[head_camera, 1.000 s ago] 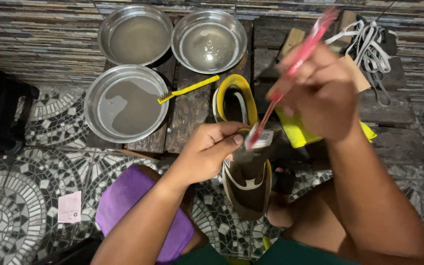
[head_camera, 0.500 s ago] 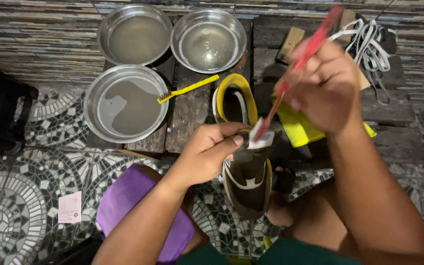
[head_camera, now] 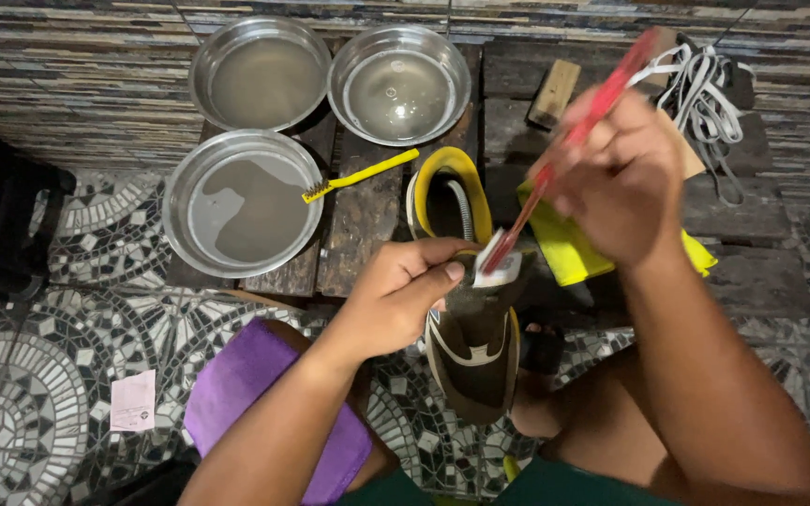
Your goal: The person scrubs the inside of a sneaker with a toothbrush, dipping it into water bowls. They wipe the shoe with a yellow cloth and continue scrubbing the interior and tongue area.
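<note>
Left hand (head_camera: 403, 295): is gripping the dark olive sneaker (head_camera: 473, 342), holding it upright.
Right hand (head_camera: 621, 183): is clasping a red-handled toothbrush (head_camera: 555, 159), bristles touching the sneaker.

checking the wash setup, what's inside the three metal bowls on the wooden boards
All three metal bowls hold water: murky in the near one and the far left one, clearer in the far right one. Nothing floats in them; the murk hides anything sunk.
</note>
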